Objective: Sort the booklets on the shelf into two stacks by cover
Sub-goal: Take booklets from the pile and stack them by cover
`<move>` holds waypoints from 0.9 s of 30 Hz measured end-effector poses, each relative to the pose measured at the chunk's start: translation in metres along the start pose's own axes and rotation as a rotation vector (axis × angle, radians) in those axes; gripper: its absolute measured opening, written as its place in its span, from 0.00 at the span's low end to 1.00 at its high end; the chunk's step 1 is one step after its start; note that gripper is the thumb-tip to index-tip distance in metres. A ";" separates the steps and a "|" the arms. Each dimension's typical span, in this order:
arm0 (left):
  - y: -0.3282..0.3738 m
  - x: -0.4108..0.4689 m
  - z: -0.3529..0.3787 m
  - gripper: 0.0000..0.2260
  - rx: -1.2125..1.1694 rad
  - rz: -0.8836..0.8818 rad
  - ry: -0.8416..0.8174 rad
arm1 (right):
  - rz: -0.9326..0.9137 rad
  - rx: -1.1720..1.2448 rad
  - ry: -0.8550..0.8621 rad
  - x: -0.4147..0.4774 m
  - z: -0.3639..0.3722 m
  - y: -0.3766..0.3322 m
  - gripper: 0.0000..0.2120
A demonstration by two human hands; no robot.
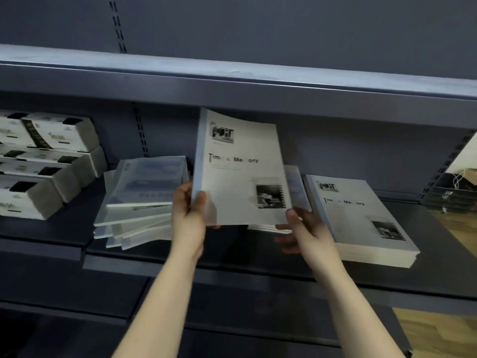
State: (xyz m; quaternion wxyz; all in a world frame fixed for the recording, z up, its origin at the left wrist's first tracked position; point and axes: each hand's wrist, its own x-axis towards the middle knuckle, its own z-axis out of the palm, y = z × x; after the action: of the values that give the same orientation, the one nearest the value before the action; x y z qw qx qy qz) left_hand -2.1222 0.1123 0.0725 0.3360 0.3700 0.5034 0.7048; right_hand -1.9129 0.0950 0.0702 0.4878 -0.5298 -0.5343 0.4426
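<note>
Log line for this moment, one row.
left hand grips lifted white paper booklet; right hand pinches its corner; matching white stack right; blue-cover fanned pile left

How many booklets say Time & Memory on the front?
2. One held booklet is gripped by the left hand; one tops the right stack on the shelf. More may hide beneath.

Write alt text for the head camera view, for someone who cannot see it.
The left hand and right hand hold a grey Time & Memory booklet tilted up over a dark shelf. A neat stack with the same cover lies at right, a messy pile of bluish booklets at left, white packs beyond it.
</note>
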 end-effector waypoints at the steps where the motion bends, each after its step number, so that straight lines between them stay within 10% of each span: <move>1: -0.003 -0.009 0.012 0.08 -0.019 0.014 -0.034 | 0.018 0.089 0.007 -0.002 -0.005 -0.005 0.12; 13: -0.036 -0.070 0.100 0.10 0.144 -0.157 -0.519 | 0.017 0.246 0.419 -0.008 -0.125 0.010 0.09; 21: -0.083 -0.078 0.116 0.10 0.980 0.344 -0.645 | 0.068 0.191 0.482 -0.011 -0.193 0.035 0.07; 27: -0.108 -0.081 0.118 0.09 1.060 0.529 -0.556 | 0.065 0.059 0.445 -0.008 -0.209 0.052 0.07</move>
State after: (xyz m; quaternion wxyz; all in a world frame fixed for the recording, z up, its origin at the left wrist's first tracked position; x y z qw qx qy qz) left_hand -1.9686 0.1269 -0.0201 0.0408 0.7653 0.5691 0.2980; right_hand -1.6996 0.0800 0.0456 0.5946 -0.6167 -0.3829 0.3457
